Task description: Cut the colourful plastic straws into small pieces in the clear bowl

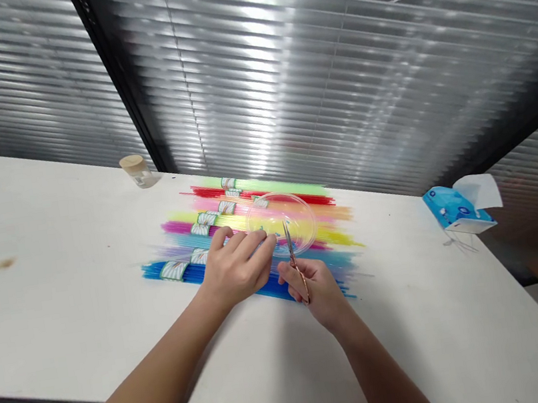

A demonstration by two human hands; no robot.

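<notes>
My right hand [318, 288] grips a pair of scissors [291, 253] at the copper-colored handles, fingers closed around them, the silver blades pointing toward the far side over a clear round bowl [303, 202]. My left hand [239, 270] hangs just left of the scissors, its fingers bent and fingertips near the bowl's near left edge; I cannot tell whether they pinch anything or meet.

The bowl sits on top of bundles of thin sticks in the middle of the white table [55, 260], and small bluish bits show inside it. The bundles run left to right in rows: light green [277, 185] farthest, then red [201, 192], with yellow [340, 237] and purple [176, 228] between, and dark blue [277, 289] nearest me. Paper labels [175, 270] wrap their left halves.

At far left, 1 jar [137, 174] with a tan lid stands near the blinds [238, 64]. At right, 1 blue tissue box [444, 203] rests by the table's edge, a white tissue [478, 190] poking out.
</notes>
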